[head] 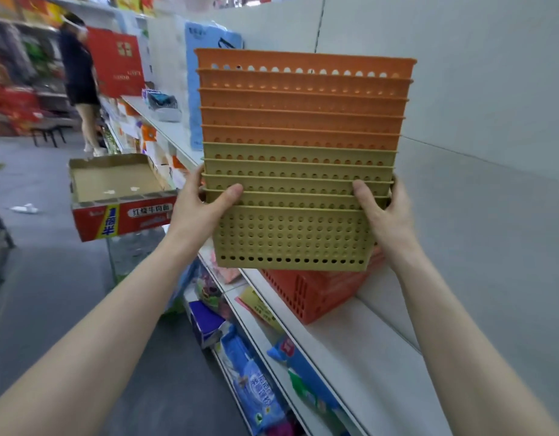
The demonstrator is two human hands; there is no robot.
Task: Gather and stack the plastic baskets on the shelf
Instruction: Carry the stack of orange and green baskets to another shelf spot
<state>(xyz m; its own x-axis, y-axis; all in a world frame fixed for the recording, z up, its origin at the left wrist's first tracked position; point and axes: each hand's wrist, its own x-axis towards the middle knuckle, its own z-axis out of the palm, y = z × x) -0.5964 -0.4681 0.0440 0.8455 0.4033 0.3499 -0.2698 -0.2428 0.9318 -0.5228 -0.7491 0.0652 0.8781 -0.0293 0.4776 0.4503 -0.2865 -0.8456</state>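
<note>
I hold a tall nested stack of perforated plastic baskets in the air above the white shelf. Its lower baskets are olive-yellow and its upper ones are orange. My left hand grips the stack's left side, thumb on the front rims. My right hand grips the right side the same way. Under the stack, a red-orange basket lies on the shelf, partly hidden by the stack.
An open cardboard box with a red printed front stands to the left, at the aisle side. Packaged goods fill the lower shelf. Blue packs stand farther along the shelf. A person stands far down the aisle.
</note>
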